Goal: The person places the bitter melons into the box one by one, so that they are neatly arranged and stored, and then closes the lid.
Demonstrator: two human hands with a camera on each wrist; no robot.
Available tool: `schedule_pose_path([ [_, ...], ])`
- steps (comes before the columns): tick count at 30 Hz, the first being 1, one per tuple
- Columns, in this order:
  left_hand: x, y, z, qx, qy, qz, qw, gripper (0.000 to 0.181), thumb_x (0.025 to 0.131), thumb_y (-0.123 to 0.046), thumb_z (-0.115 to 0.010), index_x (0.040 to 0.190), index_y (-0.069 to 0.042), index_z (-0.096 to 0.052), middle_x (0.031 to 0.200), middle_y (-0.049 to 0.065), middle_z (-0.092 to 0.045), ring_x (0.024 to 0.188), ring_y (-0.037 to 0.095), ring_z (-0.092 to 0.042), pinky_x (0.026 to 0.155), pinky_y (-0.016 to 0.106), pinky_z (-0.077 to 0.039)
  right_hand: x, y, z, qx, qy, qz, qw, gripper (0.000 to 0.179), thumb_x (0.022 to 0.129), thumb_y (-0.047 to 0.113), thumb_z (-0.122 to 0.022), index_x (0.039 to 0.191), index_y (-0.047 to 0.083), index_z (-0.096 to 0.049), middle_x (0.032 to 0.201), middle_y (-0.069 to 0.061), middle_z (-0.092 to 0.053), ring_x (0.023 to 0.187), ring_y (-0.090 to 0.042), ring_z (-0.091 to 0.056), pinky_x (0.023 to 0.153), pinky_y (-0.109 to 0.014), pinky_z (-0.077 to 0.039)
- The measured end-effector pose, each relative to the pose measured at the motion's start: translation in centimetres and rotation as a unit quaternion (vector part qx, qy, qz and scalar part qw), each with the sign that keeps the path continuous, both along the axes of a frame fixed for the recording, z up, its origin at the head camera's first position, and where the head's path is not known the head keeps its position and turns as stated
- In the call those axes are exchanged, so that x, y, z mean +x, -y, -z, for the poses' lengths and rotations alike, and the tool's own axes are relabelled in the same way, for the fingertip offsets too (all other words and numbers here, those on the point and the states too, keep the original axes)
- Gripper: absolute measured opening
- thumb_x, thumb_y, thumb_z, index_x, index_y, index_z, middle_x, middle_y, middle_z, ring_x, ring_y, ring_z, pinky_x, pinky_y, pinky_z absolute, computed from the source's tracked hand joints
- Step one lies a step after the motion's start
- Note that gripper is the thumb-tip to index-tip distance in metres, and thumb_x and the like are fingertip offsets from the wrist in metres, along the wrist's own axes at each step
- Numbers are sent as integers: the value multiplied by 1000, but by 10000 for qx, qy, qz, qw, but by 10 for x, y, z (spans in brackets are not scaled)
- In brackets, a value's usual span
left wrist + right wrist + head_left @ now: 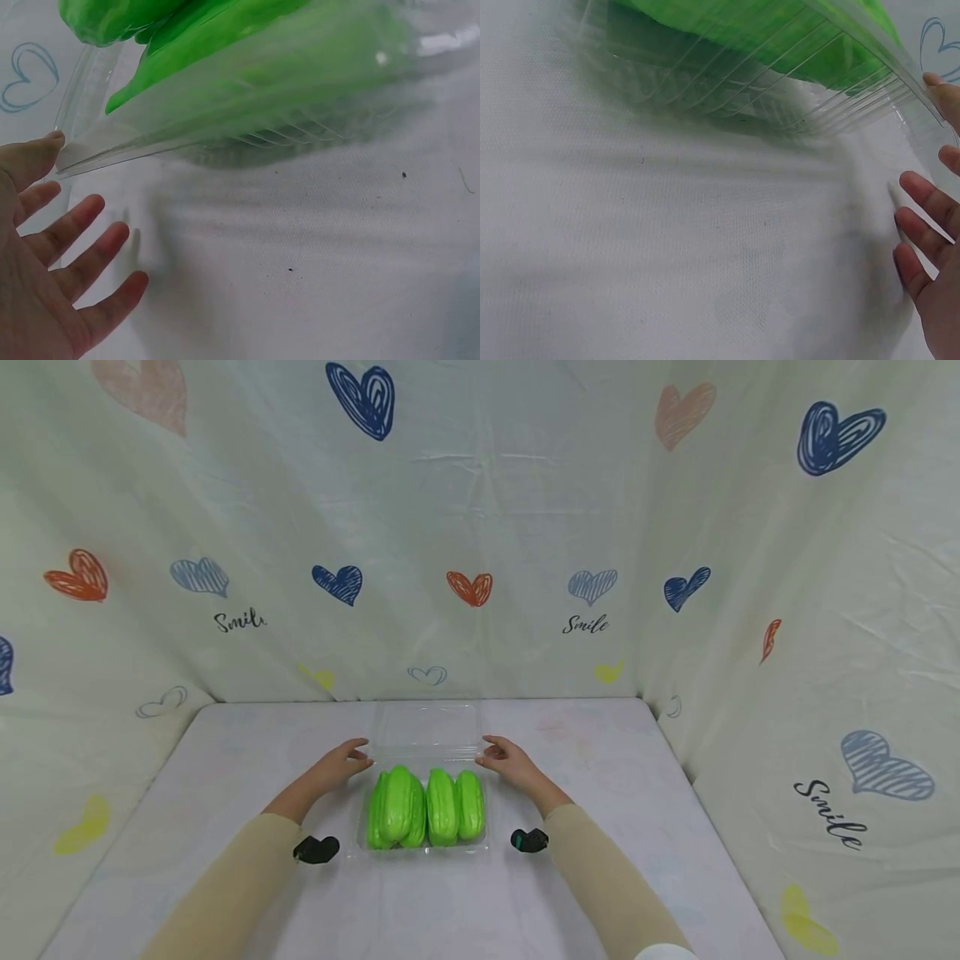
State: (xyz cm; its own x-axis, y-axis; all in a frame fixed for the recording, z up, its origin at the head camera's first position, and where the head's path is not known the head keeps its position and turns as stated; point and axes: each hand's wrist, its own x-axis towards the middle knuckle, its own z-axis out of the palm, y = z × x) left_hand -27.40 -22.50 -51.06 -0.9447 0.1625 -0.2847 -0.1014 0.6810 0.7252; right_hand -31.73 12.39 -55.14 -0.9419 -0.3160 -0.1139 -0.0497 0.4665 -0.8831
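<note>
Bright green, ribbed, oblong fruit or vegetables (442, 807) lie side by side in a clear plastic clamshell box (450, 850). Its transparent lid (427, 728) is folded back behind them. My left hand (341, 767) is at the box's back left corner, and my right hand (517, 766) is at the back right one. In the left wrist view, the thumb (41, 154) meets the clear plastic corner while the other fingers spread out. The right wrist view has the right thumb (939, 91) at the plastic edge, its fingers extended below.
The box stands on a table with a white cloth (600, 760). Behind and beside the table hangs a pale curtain (487, 518) printed with hearts. Dark wrist-worn devices (317, 850) sit below each forearm, on either side of the box.
</note>
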Motion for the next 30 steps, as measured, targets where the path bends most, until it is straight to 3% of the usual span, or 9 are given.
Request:
schedule_pose_path([
  [12, 1, -6, 0, 117, 2, -194, 9997, 58, 101, -19, -52, 146, 7, -27, 132, 32, -48, 122, 46, -46, 97, 57, -43, 3, -1, 0, 41, 112, -23, 9999, 61, 92, 32, -69, 143, 8, -46, 122, -11, -59, 113, -27, -53, 97, -46, -46],
  [20, 2, -8, 2, 233, 22, -306, 9993, 58, 102, -19, -52, 147, 5, -24, 131, 30, -49, 117, 43, -51, 90, 54, -47, 6, -3, -1, -15, -142, -105, 9998, 65, 90, 39, -70, 142, 8, -47, 119, -11, -59, 109, -27, -54, 92, -43, -49],
  [30, 6, -8, 3, 429, -67, -455, 9980, 59, 101, -19, -54, 148, 2, -25, 130, 30, -49, 113, 41, -54, 82, 48, -50, 4, 0, 4, 1, 120, 125, 9999, 63, 91, 33, -71, 145, 15, -45, 123, -8, -58, 113, -25, -53, 95, -44, -48],
])
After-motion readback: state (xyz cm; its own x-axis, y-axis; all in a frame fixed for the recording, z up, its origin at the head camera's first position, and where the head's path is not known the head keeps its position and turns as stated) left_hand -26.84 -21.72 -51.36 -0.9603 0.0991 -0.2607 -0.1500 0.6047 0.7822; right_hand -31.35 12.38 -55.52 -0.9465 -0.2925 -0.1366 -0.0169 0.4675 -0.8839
